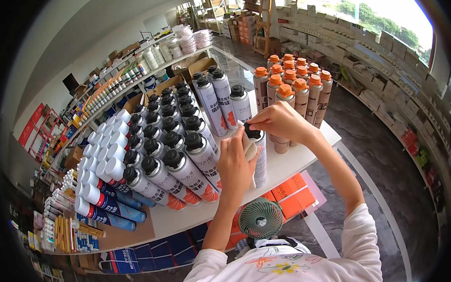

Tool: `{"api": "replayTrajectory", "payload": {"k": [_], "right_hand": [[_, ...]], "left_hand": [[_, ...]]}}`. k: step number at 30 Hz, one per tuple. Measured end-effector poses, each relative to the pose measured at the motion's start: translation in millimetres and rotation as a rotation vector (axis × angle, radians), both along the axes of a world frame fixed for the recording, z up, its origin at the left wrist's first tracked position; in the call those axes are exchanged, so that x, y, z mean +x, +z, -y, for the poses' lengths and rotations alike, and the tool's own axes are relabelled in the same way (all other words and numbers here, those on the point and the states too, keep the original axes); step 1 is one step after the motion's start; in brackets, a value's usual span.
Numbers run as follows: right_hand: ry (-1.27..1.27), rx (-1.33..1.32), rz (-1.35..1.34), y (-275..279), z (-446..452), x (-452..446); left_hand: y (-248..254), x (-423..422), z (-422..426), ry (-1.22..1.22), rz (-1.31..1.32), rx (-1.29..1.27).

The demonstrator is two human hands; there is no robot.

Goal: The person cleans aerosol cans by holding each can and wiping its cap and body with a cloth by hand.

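In front of me on the white table stands a white-and-grey aerosol can with a black cap. My right hand is closed, its thumb and fingertips pinching that cap. A beige cloth is bunched in my left hand, which is closed round it and presses it against the can's left side near the top. Just behind stands a matching can. Rows of similar black-capped cans fill the table left of my left hand.
Orange-capped cans stand close right of my right hand. White-capped blue cans are grouped at the left. Below the table's front edge are a green fan and orange boxes. Stocked shelves line the walls.
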State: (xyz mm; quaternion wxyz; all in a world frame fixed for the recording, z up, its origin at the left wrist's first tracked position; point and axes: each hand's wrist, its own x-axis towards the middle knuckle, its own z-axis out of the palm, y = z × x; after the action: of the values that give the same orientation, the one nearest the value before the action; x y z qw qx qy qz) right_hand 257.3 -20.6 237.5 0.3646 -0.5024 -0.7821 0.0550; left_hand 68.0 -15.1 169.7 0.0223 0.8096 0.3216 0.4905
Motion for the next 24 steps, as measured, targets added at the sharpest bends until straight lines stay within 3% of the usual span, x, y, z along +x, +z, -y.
{"api": "replayTrajectory", "payload": {"k": [4,11,13,24], "right_hand": [[-0.079,-0.009,0.09,5,7,-9],[-0.102,0.082,-0.013,-5,7,-14],[-0.108,0.072,-0.019,-5,8,-14],[-0.203,0.093,0.058,-12,12,-22]], "left_hand": [[1,8,6,0.039,0.022,0.019],[0,4,9,0.107,-0.03,-0.008],[2,2,6,0.046,-0.073,0.141],[-18,-2,-7,-0.066,0.007,0.281]]}}
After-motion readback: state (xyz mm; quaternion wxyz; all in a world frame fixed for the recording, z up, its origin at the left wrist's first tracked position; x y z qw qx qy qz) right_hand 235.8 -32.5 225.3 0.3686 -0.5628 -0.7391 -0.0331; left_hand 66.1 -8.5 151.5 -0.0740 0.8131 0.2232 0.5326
